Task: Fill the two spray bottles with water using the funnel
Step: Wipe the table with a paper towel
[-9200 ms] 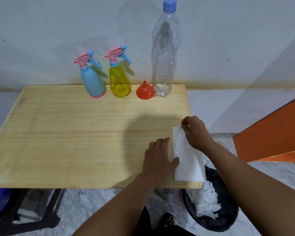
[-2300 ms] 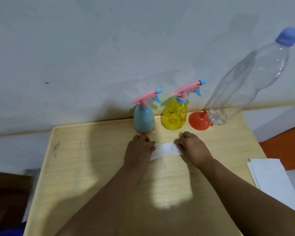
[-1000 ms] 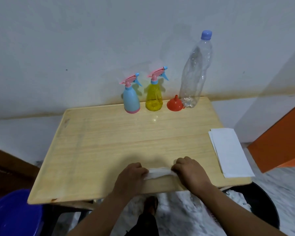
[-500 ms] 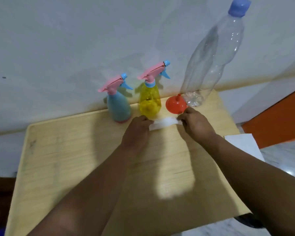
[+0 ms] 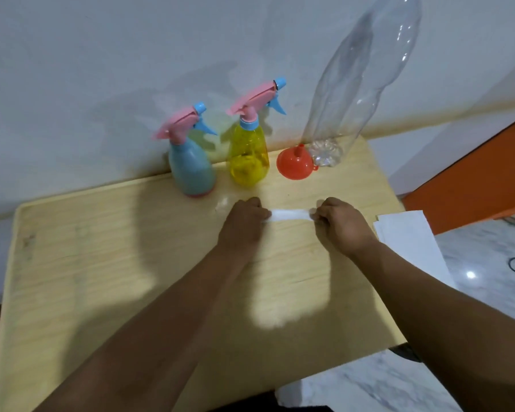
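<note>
A blue spray bottle and a yellow spray bottle, both with pink trigger heads, stand at the back of the wooden table against the wall. To their right an orange funnel lies mouth down beside a tall clear plastic bottle that looks almost empty. My left hand and my right hand each grip one end of a folded white tissue, pressed flat on the table a little in front of the yellow bottle and funnel.
A stack of white tissues lies at the table's right edge. An orange panel stands to the right over a marble floor. The wall runs directly behind the bottles.
Both hands, holding the tissue between them, have slid back from the funnel and bottles toward me by a short way. The view has tilted, cutting off the tall bottle's cap.
</note>
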